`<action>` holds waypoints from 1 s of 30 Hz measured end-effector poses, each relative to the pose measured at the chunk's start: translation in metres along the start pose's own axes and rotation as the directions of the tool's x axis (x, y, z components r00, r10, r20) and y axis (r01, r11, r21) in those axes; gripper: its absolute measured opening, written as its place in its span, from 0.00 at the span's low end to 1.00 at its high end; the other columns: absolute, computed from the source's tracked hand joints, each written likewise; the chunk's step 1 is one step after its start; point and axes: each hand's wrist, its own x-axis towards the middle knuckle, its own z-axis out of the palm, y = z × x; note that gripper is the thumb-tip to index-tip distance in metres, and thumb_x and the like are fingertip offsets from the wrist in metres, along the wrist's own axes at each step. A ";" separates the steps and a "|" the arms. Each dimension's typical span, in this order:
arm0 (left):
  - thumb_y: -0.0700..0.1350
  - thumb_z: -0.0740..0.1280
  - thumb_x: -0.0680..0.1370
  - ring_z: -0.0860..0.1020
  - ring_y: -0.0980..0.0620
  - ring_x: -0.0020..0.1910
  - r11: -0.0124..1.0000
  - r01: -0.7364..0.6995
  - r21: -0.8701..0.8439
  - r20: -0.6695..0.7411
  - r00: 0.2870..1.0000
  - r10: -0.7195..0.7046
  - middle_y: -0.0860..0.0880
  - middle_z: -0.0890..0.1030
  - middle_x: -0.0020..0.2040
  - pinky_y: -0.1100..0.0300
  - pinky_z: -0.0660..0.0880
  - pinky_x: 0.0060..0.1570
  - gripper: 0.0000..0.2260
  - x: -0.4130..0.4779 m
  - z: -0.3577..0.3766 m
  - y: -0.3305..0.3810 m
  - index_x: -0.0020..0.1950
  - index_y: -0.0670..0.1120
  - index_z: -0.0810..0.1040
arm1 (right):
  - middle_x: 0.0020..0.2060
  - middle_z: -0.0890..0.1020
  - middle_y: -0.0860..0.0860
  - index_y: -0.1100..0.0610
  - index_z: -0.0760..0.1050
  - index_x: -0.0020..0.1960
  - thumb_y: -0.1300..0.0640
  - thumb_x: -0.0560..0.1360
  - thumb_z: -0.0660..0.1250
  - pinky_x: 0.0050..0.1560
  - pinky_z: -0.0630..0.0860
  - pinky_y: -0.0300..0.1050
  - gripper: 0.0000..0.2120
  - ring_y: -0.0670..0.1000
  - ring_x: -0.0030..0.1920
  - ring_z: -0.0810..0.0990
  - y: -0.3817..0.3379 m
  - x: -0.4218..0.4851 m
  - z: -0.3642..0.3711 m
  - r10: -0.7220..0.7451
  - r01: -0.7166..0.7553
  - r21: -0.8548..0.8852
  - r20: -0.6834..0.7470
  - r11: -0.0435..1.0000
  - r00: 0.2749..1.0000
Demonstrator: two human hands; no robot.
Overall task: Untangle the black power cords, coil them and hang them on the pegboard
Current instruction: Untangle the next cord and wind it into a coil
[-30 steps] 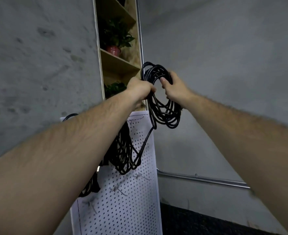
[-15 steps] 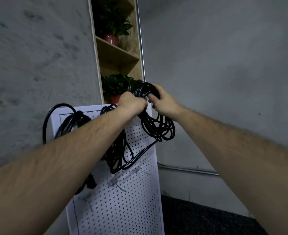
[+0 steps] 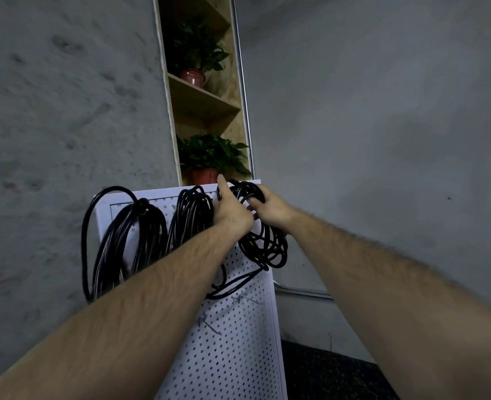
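A white pegboard (image 3: 238, 356) leans against the grey wall. Two black cord coils hang from its top row: one on the left (image 3: 131, 243) and one in the middle (image 3: 190, 217). A third coiled black cord (image 3: 267, 246) is held against the board's top right corner. My left hand (image 3: 229, 209) grips its upper loops, the thumb pointing up. My right hand (image 3: 270, 206) holds the same loops from the right, fingers curled through them. A loose end trails down below the coil across the board.
Bare metal hooks (image 3: 209, 327) stick out lower on the pegboard. A wooden shelf niche (image 3: 206, 96) with two potted plants (image 3: 209, 157) rises behind the board. A metal conduit (image 3: 304, 293) runs along the right wall. Dark floor (image 3: 330, 373) lies below.
Both hands brought the coil down from in front of the shelf to the pegboard's top right corner. The view tilted down, showing more of the board and the hung coils.
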 end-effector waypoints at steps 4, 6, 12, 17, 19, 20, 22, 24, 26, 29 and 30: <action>0.34 0.66 0.79 0.71 0.41 0.70 0.994 -0.103 0.043 -0.042 0.994 0.105 0.37 0.56 0.79 0.45 0.74 0.67 0.50 -0.009 0.014 -0.015 0.80 0.59 0.29 | 0.58 0.82 0.53 0.51 0.67 0.74 0.55 0.85 0.58 0.61 0.79 0.54 0.18 0.55 0.55 0.82 0.007 -0.007 0.004 0.005 -0.005 0.003 0.000 1.000 1.000; 0.38 0.66 0.81 0.67 0.39 0.73 0.985 -0.151 0.082 -0.080 0.984 0.157 0.37 0.56 0.79 0.42 0.69 0.71 0.49 -0.016 0.024 -0.025 0.79 0.58 0.26 | 0.61 0.78 0.51 0.54 0.63 0.77 0.55 0.85 0.59 0.61 0.73 0.46 0.21 0.50 0.58 0.76 0.012 -0.015 0.006 -0.006 0.006 -0.045 -0.010 0.999 1.000; 0.37 0.63 0.82 0.45 0.43 0.83 0.981 -0.173 0.094 -0.034 0.984 0.176 0.43 0.37 0.83 0.44 0.52 0.80 0.45 -0.044 0.044 -0.053 0.80 0.49 0.28 | 0.64 0.78 0.55 0.59 0.63 0.73 0.56 0.80 0.64 0.68 0.75 0.53 0.24 0.54 0.65 0.77 0.042 -0.031 0.016 -0.119 0.110 -0.122 -0.070 0.986 0.990; 0.33 0.60 0.82 0.41 0.44 0.83 0.980 -0.164 0.113 0.063 0.985 0.158 0.42 0.35 0.82 0.48 0.48 0.81 0.41 -0.070 0.049 -0.072 0.81 0.42 0.32 | 0.72 0.70 0.63 0.66 0.53 0.77 0.49 0.83 0.61 0.71 0.70 0.55 0.32 0.62 0.71 0.71 0.033 -0.061 0.011 0.060 -0.081 -0.281 -0.083 0.956 0.995; 0.32 0.59 0.83 0.43 0.44 0.83 0.973 -0.204 0.109 0.031 0.979 0.202 0.41 0.37 0.83 0.52 0.48 0.80 0.38 -0.082 0.052 -0.078 0.82 0.40 0.34 | 0.76 0.65 0.65 0.68 0.48 0.79 0.43 0.84 0.56 0.73 0.67 0.54 0.37 0.63 0.74 0.67 0.033 -0.071 0.009 0.191 -0.206 -0.346 -0.076 0.916 0.979; 0.33 0.58 0.83 0.44 0.44 0.83 0.967 -0.229 0.109 0.020 0.973 0.228 0.41 0.38 0.83 0.54 0.48 0.79 0.37 -0.088 0.053 -0.080 0.82 0.39 0.35 | 0.77 0.63 0.65 0.69 0.46 0.80 0.42 0.84 0.55 0.74 0.66 0.53 0.38 0.63 0.75 0.66 0.035 -0.077 0.008 0.230 -0.241 -0.373 -0.075 0.896 0.970; 0.34 0.58 0.83 0.45 0.43 0.82 0.956 -0.271 0.113 0.010 0.962 0.272 0.40 0.41 0.83 0.54 0.47 0.79 0.35 -0.099 0.054 -0.080 0.82 0.37 0.38 | 0.75 0.66 0.65 0.70 0.48 0.79 0.41 0.85 0.54 0.72 0.68 0.52 0.38 0.63 0.74 0.67 0.035 -0.090 0.004 0.270 -0.280 -0.412 -0.084 0.867 0.959; 0.33 0.59 0.82 0.52 0.41 0.81 0.940 -0.314 0.132 -0.030 0.947 0.320 0.38 0.49 0.82 0.50 0.52 0.81 0.33 -0.109 0.055 -0.082 0.82 0.36 0.45 | 0.62 0.77 0.64 0.70 0.65 0.70 0.44 0.85 0.55 0.58 0.73 0.47 0.29 0.61 0.63 0.77 0.042 -0.100 0.001 0.241 -0.251 -0.458 -0.081 0.853 0.967; 0.31 0.60 0.79 0.60 0.40 0.77 0.918 -0.360 0.166 -0.079 0.923 0.376 0.37 0.58 0.79 0.46 0.60 0.78 0.31 -0.120 0.055 -0.085 0.81 0.36 0.54 | 0.50 0.79 0.62 0.62 0.74 0.55 0.48 0.86 0.54 0.47 0.70 0.44 0.18 0.59 0.51 0.79 0.049 -0.114 0.000 0.183 -0.171 -0.527 -0.029 0.832 0.983; 0.33 0.61 0.79 0.63 0.40 0.75 0.895 -0.396 0.207 -0.090 0.903 0.421 0.38 0.62 0.76 0.48 0.61 0.77 0.27 -0.132 0.053 -0.087 0.78 0.36 0.60 | 0.55 0.79 0.63 0.64 0.74 0.60 0.50 0.84 0.58 0.53 0.74 0.49 0.17 0.63 0.57 0.79 0.054 -0.135 0.003 0.121 -0.139 -0.528 -0.069 0.838 0.990; 0.35 0.62 0.80 0.64 0.41 0.75 0.897 -0.391 0.203 -0.094 0.905 0.416 0.38 0.63 0.76 0.49 0.60 0.76 0.26 -0.134 0.051 -0.085 0.78 0.36 0.60 | 0.58 0.78 0.63 0.65 0.71 0.63 0.50 0.83 0.61 0.56 0.75 0.50 0.18 0.64 0.59 0.78 0.054 -0.140 0.002 0.104 -0.144 -0.503 -0.106 0.852 0.989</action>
